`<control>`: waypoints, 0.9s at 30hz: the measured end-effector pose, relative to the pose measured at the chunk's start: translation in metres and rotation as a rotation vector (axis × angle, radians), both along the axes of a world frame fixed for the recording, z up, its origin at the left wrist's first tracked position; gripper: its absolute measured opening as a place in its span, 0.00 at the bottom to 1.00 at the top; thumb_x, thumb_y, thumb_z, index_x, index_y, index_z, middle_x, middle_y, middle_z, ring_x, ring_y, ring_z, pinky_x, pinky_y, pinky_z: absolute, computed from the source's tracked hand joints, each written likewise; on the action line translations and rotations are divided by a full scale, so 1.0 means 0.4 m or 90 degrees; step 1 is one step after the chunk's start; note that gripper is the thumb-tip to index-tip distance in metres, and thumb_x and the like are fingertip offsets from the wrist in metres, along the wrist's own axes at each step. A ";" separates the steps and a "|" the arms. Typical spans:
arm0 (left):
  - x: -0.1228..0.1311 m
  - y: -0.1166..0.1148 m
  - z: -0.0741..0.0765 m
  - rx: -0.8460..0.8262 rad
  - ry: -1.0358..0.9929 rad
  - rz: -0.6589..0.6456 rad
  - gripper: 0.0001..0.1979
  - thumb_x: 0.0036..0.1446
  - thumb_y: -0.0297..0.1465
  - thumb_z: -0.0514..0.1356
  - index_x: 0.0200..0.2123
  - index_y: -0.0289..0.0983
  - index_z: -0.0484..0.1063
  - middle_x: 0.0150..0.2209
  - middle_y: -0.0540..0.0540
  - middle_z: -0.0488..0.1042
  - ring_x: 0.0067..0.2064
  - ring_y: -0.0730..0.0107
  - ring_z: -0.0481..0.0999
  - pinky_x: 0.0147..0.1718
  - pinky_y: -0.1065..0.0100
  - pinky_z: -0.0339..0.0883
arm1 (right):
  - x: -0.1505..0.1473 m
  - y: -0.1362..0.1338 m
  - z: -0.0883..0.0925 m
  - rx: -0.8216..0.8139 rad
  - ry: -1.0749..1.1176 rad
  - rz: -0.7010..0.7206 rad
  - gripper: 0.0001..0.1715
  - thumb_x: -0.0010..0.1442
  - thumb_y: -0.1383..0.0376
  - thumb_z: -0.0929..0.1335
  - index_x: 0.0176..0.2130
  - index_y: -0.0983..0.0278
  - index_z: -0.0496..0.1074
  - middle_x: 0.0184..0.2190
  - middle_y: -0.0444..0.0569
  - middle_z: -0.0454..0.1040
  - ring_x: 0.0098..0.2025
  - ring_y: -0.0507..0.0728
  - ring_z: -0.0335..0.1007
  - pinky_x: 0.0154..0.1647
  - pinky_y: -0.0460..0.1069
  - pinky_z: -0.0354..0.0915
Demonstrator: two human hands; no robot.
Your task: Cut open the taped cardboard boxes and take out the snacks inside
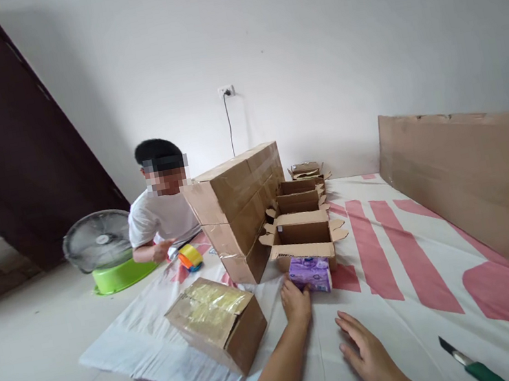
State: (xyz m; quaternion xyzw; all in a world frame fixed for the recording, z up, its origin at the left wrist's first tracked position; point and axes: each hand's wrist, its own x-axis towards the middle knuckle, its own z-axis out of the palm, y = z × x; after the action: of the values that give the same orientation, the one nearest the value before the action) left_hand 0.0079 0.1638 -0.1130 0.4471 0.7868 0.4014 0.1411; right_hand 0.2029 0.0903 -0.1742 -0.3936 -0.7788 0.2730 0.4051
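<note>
A purple soft pack, which looks like tissues (309, 274), stands on the table against the near side of an open cardboard box (304, 234). My left hand (296, 301) grips the pack at its left end, fingers and thumb curled about the lower corner. Nearer to me, my right hand (368, 354) hovers over or rests on the cloth with its fingers apart and nothing in it. The open box has its flaps folded outward, and its inside looks dark. Behind it, several more open boxes (300, 202) run in a row toward the wall.
Left of the row rises a wall of stacked closed boxes (240, 219). A taped box (218, 321) lies at front left. A green-handled knife (466, 360) points its blade forward at right. Beyond tape rolls (190, 257) sits a person (160, 213). A cardboard sheet (476, 191) stands right.
</note>
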 end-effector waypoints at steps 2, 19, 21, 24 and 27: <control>0.008 -0.023 -0.010 0.003 -0.002 -0.010 0.30 0.55 0.25 0.59 0.60 0.26 0.55 0.58 0.24 0.65 0.65 0.45 0.60 0.63 0.51 0.51 | 0.002 -0.002 0.007 -0.001 -0.008 -0.001 0.24 0.61 0.62 0.65 0.55 0.62 0.73 0.60 0.57 0.70 0.61 0.63 0.67 0.60 0.59 0.67; -0.492 -0.376 0.240 0.433 0.029 0.212 0.18 0.54 0.43 0.60 0.44 0.39 0.71 0.49 0.41 0.71 0.57 0.51 0.66 0.58 0.51 0.58 | 0.005 -0.020 0.062 -0.011 -0.069 0.083 0.14 0.63 0.60 0.64 0.39 0.63 0.78 0.46 0.59 0.78 0.51 0.65 0.73 0.55 0.64 0.67; -0.577 -0.334 0.261 0.381 -0.052 0.242 0.22 0.52 0.49 0.58 0.42 0.38 0.71 0.44 0.42 0.73 0.52 0.52 0.69 0.55 0.51 0.62 | 0.001 -0.023 0.074 -0.035 -0.042 0.098 0.14 0.63 0.61 0.64 0.38 0.63 0.78 0.46 0.59 0.78 0.52 0.66 0.72 0.56 0.65 0.66; -0.615 -0.309 0.242 0.298 -0.165 0.196 0.30 0.43 0.57 0.60 0.36 0.36 0.72 0.34 0.46 0.75 0.41 0.55 0.74 0.45 0.54 0.69 | 0.002 -0.030 0.081 -0.061 -0.018 0.090 0.14 0.62 0.59 0.66 0.42 0.63 0.78 0.46 0.59 0.78 0.52 0.65 0.72 0.56 0.64 0.66; -0.575 -0.326 0.201 0.247 -0.228 0.130 0.35 0.35 0.59 0.64 0.37 0.35 0.73 0.33 0.46 0.76 0.40 0.54 0.75 0.44 0.56 0.69 | 0.009 -0.053 0.076 -0.089 -0.001 0.062 0.27 0.61 0.54 0.68 0.56 0.61 0.71 0.54 0.59 0.75 0.55 0.64 0.71 0.56 0.62 0.67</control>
State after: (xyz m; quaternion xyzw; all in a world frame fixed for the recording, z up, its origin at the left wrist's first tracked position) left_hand -0.2221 0.0333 -0.0324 0.3058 0.6988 0.6294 0.1484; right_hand 0.2067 0.0690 -0.1436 -0.3826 -0.7764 0.3458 0.3624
